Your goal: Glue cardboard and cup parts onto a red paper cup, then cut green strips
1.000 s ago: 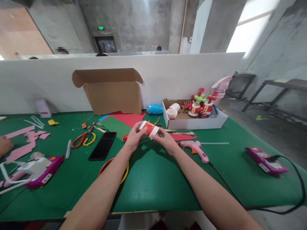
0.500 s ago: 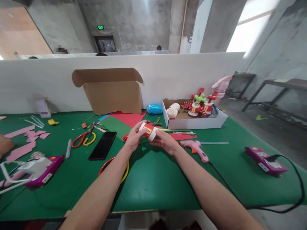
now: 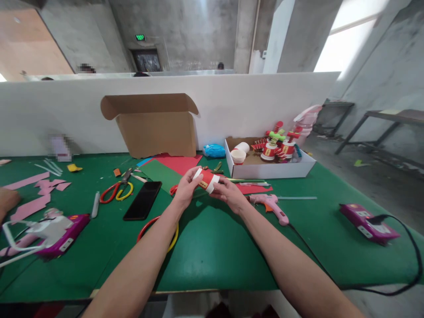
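Both my hands hold a small white paper cup (image 3: 207, 178) wrapped in a red band, lying on its side above the green table (image 3: 205, 247). My left hand (image 3: 185, 190) grips its left end with curled fingers. My right hand (image 3: 228, 194) pinches its right end from below. A pink glue gun (image 3: 270, 206) lies just right of my right hand. Red and green paper sheets (image 3: 167, 168) lie behind the cup.
A white box (image 3: 268, 168) holds finished cup figures and a spare cup. An open cardboard box (image 3: 154, 123) stands at the back. Scissors (image 3: 115, 191), a black phone (image 3: 142, 200), a red-yellow ring (image 3: 159, 227), pink strips (image 3: 29, 194) and purple devices (image 3: 367, 223) lie around. Another person's hand (image 3: 6, 198) shows at far left.
The cup has turned slightly between my fingers and my right hand has shifted its hold. The rest stays in place.
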